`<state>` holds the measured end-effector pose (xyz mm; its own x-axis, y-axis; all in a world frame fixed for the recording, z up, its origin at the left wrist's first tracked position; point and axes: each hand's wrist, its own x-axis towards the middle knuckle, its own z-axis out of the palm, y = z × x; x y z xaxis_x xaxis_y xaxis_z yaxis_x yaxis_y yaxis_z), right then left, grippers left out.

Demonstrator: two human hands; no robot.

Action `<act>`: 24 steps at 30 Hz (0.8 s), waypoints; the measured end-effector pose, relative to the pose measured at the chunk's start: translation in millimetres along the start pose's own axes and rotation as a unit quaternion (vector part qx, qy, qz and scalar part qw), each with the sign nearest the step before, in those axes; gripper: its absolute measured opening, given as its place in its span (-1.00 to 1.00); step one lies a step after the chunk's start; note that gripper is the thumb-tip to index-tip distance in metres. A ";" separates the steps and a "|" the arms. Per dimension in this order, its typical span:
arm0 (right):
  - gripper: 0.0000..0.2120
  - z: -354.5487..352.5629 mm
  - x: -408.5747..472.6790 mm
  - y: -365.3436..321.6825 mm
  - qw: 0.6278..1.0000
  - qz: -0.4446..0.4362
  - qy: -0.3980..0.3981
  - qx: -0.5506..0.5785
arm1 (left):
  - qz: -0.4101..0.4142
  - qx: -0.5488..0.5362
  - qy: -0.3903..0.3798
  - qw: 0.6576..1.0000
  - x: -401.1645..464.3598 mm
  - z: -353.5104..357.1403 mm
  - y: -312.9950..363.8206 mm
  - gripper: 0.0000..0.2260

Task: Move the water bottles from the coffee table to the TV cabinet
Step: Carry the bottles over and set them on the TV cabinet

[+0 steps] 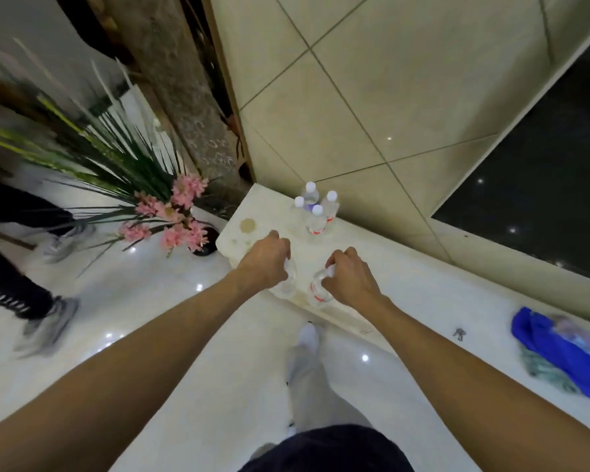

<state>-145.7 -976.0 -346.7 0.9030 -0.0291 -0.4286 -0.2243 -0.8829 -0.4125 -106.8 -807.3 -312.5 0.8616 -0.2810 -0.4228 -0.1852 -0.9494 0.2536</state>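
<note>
My left grip [264, 262] is closed round the top of a clear water bottle [288, 279], fingers curled over its cap, and my right grip [349, 275] is closed the same way round the neck of a second bottle with a red label band [317, 294]. Both bottles hang or stand directly under my fists at the near edge of the pale stone worktop [256, 212]; I cannot tell whether their bases touch it. The two sit just beside each other, my hands apart above them.

Farther along the same worktop, past a brownish stain [247, 225], four more white-capped bottles [315, 209] stand upright in a tight cluster near the tiled wall [372, 97].

To my right on the worktop lie a small bunch of keys [459, 333] and a crumpled blue cloth [559, 352]. Left of the worktop's end, a dark pot of pink flowers [184, 216] and long green leaves stands on the glossy white floor [150, 301], where another person's blurred shoes [48, 328] show.
</note>
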 end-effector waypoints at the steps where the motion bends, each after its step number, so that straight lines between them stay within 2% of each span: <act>1: -0.70 2.4 19.5 -3.0 1.000 0.006 -0.004 0.003 | -0.002 0.002 -0.009 1.000 19.6 -2.6 -5.9 -0.68; 9: -0.70 32.8 139.6 -21.8 0.997 0.064 -0.018 0.049 | 0.023 0.014 -0.069 0.997 146.1 5.4 -48.0 -0.69; 17: -0.72 71.0 229.8 -37.7 0.982 0.160 -0.008 0.099 | 0.101 0.092 -0.135 0.981 244.4 35.3 -87.7 -0.67; 24: -0.73 101.3 274.8 -37.0 0.961 0.230 0.026 0.151 | 0.194 0.103 -0.135 0.966 307.1 61.9 -119.4 -0.68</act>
<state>73.7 -903.9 -530.6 0.6984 -0.4135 -0.5842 -0.6928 -0.5956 -0.4066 150.6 -788.9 -526.4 0.5594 -0.6206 -0.5495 -0.5830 -0.7658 0.2713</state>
